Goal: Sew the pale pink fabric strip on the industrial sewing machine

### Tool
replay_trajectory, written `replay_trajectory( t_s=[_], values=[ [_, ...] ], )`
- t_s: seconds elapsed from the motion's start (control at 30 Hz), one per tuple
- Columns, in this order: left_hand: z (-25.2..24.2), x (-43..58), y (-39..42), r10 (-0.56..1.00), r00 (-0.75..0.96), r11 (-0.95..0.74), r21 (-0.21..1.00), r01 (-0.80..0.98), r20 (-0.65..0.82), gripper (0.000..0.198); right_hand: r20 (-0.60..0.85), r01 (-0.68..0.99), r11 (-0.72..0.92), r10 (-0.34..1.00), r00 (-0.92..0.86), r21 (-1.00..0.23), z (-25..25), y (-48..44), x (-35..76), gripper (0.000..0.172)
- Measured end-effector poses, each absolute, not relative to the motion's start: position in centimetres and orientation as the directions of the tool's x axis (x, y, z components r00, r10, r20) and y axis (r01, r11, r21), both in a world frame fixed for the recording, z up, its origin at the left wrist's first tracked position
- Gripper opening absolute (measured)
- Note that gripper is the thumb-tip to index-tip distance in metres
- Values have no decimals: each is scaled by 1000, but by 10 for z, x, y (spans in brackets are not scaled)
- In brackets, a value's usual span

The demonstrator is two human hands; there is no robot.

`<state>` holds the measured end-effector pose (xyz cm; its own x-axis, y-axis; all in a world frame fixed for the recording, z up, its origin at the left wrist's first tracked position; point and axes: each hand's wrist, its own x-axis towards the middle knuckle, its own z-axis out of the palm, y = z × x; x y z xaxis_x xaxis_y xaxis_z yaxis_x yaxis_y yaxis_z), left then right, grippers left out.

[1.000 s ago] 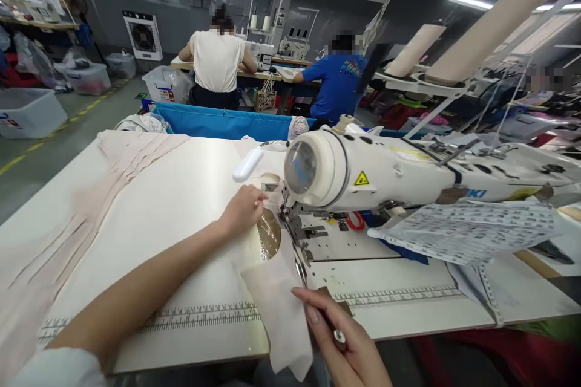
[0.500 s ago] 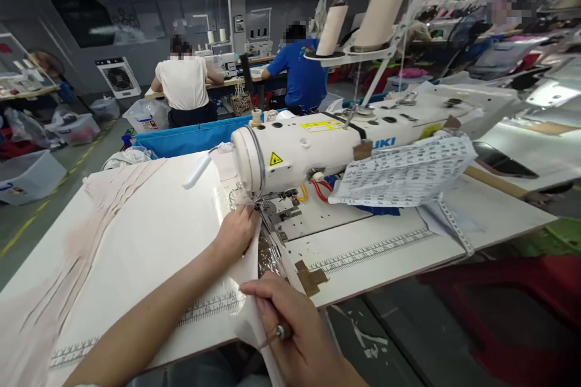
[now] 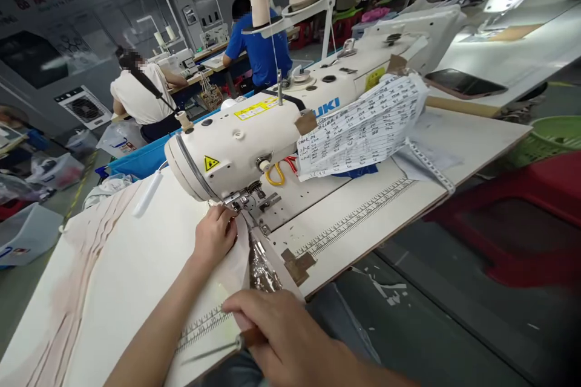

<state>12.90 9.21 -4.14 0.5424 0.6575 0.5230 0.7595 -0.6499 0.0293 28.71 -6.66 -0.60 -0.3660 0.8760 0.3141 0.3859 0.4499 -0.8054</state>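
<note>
A white sewing machine (image 3: 227, 133) stands on the white table. My left hand (image 3: 215, 233) lies at its needle area, fingers curled and pressed on pale thin fabric (image 3: 238, 254) by the presser foot. Near the table's front edge, my right hand (image 3: 276, 329) is curled around a thin metal tool (image 3: 211, 352) with a round end, its shaft pointing left. Brown shiny tape (image 3: 263, 266) lies between the fabric and the machine bed. Long pale pink fabric strips (image 3: 97, 242) spread over the left of the table.
A handwritten sheet (image 3: 358, 127) hangs at the machine's front. Red and yellow-handled tools (image 3: 275, 175) lie beneath the arm. A red stool (image 3: 512, 224) stands at right. Two people (image 3: 140, 94) sit at machines beyond; bins stand at left.
The view has turned, shifting the machine leftward. My right hand has moved away from the fabric edge, and the metal tool's shaft now shows more clearly. My left hand stays at the needle area.
</note>
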Motion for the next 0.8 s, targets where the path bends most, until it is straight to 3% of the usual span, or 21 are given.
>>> replay_trajectory(
  t_s=[0.17,0.3,0.47,0.63,0.8],
  values=[
    [-39,128,95,646,603,-669,-34,743,469,17,346,282,549,770,-536,-787,1,-54,265,35],
    [-40,130,94,648,587,-660,-26,751,485,18,357,306,601,733,-579,-738,3,-47,257,32],
    [-45,129,95,724,480,-637,211,742,496,15,242,408,478,827,-507,-778,-1,-52,270,33],
    [-44,125,101,814,394,-576,507,641,427,13,95,463,211,960,-262,-861,-6,-49,300,18],
    [-41,125,102,849,372,-528,612,588,375,15,167,536,192,981,-96,-822,-16,-35,321,22]
  ],
)
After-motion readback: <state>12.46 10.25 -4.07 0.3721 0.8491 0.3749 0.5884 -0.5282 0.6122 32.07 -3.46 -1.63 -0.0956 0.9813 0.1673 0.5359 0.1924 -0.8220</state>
